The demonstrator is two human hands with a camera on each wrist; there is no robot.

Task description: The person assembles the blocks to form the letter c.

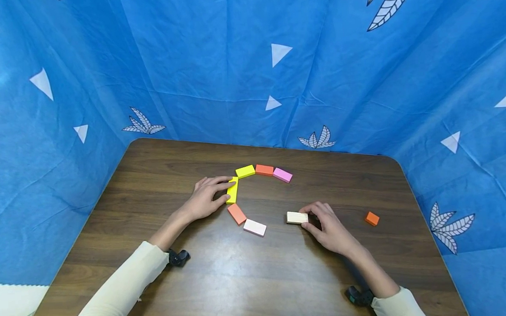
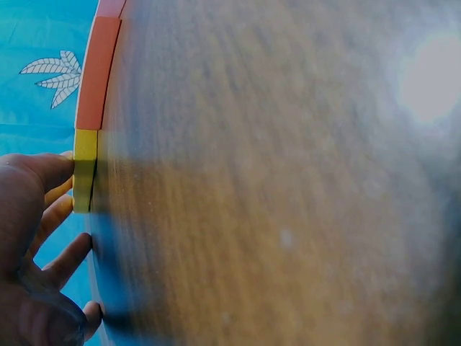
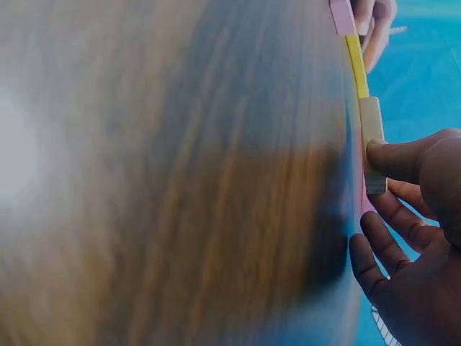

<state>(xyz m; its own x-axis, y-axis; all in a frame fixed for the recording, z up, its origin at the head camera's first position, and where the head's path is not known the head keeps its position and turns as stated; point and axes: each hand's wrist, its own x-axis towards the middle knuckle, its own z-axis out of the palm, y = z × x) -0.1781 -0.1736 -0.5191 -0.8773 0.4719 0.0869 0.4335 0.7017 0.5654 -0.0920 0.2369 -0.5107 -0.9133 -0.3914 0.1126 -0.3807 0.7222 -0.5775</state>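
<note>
My left hand [image 1: 205, 198] pinches a bright yellow block [image 1: 233, 191], its thumb near the lower end and fingertips near the upper end. That block [image 2: 85, 173] shows between the thumb and fingers in the left wrist view. On the right, my right hand [image 1: 327, 226] pinches a pale wooden block [image 1: 296, 217] by its right end. Thumb and index finger lie on opposite sides of this block [image 3: 372, 130] in the right wrist view. A salmon block [image 1: 237, 214] lies just below the yellow one, followed by a pale pink block [image 1: 254, 227].
Above the held yellow block, a second yellow block [image 1: 245, 171], a red-orange block [image 1: 264, 169] and a pink block [image 1: 282, 175] continue the curved row. A small orange block [image 1: 372, 219] lies right of my right hand. Blue curtains [image 1: 228, 74] surround the wooden table [image 1: 225, 291].
</note>
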